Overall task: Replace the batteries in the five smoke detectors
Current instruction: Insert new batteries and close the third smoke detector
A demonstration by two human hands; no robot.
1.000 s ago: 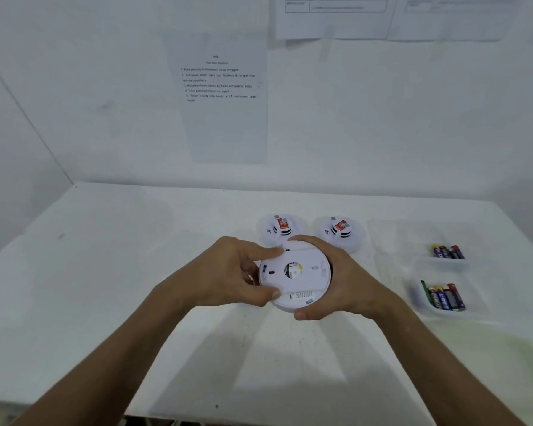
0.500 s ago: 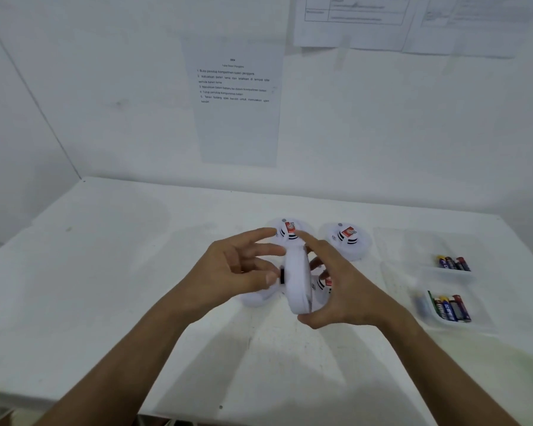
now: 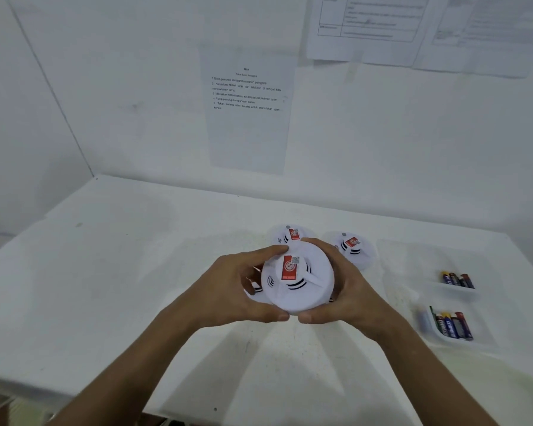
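A person's two hands cradle a white smoke detector (image 3: pixel 299 279) above a white table (image 3: pixel 111 272), its vented face and red label turned up toward the camera. The left hand (image 3: pixel 228 290) curls round the detector's left rim, index finger on the far edge and thumb on the near edge; the right hand (image 3: pixel 350 290) grips the opposite rim the same way, the two thumbs almost meeting under the near edge. Just beyond the fingertips, two more detectors (image 3: pixel 290 236) (image 3: pixel 351 245) lie face up on the table, side by side, each with a red label. Part of another white detector (image 3: pixel 254 292) shows beneath the held one, behind the left hand's fingers. Well to the right of the right hand sit two clear trays: the nearer tray (image 3: pixel 428 329) holds a row of batteries (image 3: pixel 451 325), the farther tray (image 3: pixel 450 292) a smaller group of batteries (image 3: pixel 457 279). Printed sheets (image 3: pixel 246 118) are taped to the white wall beyond the hands.
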